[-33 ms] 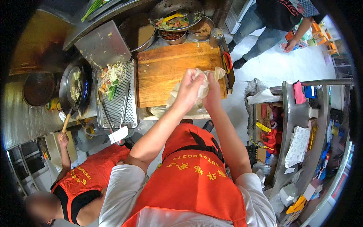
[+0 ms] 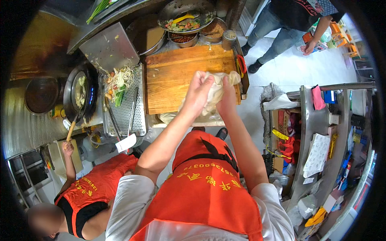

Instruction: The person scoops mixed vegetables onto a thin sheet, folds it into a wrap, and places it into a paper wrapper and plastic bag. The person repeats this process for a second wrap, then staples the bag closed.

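Above the right front part of the wooden cutting board (image 2: pixel 171 82), both hands hold a crumpled cream-coloured cloth (image 2: pixel 217 89). My left hand (image 2: pixel 198 91) is closed on its left side, thumb on top. My right hand (image 2: pixel 227 96) grips the other side, with a bunched end sticking out beyond the fingers. Lower folds hang between the hands, close over the board. Another pale, folded piece (image 2: pixel 167 117) lies at the board's front edge, partly hidden by my left forearm.
Left of the board, a perforated tray (image 2: pixel 138 108) holds cut vegetables (image 2: pixel 120 82) and long utensils. A co-worker's hand (image 2: pixel 67 148) holds a wok (image 2: pixel 78 94) over a blue flame. Bowls (image 2: pixel 184 39) and a jar (image 2: pixel 229 39) stand behind the board. Another person (image 2: pixel 277 30) stands far right.
The cloth between my hands has shifted and its folds look more bunched, with its right end turned outward. The far person's hand has moved slightly.
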`<state>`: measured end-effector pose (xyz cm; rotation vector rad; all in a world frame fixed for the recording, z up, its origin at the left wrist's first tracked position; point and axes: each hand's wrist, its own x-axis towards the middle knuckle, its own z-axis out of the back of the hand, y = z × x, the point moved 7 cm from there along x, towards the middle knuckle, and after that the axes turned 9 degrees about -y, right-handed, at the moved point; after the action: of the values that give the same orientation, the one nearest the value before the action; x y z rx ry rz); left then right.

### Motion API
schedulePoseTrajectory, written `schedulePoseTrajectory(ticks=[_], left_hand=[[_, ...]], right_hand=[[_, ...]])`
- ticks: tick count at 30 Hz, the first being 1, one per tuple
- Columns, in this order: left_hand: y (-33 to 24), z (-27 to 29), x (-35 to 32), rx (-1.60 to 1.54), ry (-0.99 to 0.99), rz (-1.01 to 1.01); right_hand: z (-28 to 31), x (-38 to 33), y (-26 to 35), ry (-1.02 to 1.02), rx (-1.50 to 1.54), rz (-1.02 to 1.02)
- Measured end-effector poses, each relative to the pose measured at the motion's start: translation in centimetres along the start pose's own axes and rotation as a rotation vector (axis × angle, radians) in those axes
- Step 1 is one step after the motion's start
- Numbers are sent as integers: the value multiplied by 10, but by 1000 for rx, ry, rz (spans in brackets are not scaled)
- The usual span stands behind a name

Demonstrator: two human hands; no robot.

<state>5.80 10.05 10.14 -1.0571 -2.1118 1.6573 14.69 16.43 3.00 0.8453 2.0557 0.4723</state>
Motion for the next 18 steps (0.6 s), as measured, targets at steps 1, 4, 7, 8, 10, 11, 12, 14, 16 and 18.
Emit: schedulePoseTrajectory(ticks=[1,4,7,8,10,11,12,14,16,18], left_hand=[[-8,5,5,35,9,-53],[-25,10,14,90,20,-92],[-10,8,35,95,-34,-28],[-9,8,42,71,-70,-25],[-2,18,58,19,-154,-18],[10,33,75,34,-159,-70],[7,30,79,61,-154,-120],[-4,23,78,118,-143,-208],[-18,16,74,161,-88,-252],[-35,5,66,233,-38,-275]], right_hand=[[6,6,4,-18,5,41],[11,5,28,28,-363,489],[13,30,19,110,-107,186],[18,39,14,109,-89,157],[24,55,-3,109,-63,87],[15,47,5,127,-80,142],[22,52,11,99,-83,137],[49,70,14,32,-86,119],[64,81,23,1,-105,196],[79,85,42,-51,-203,338]])
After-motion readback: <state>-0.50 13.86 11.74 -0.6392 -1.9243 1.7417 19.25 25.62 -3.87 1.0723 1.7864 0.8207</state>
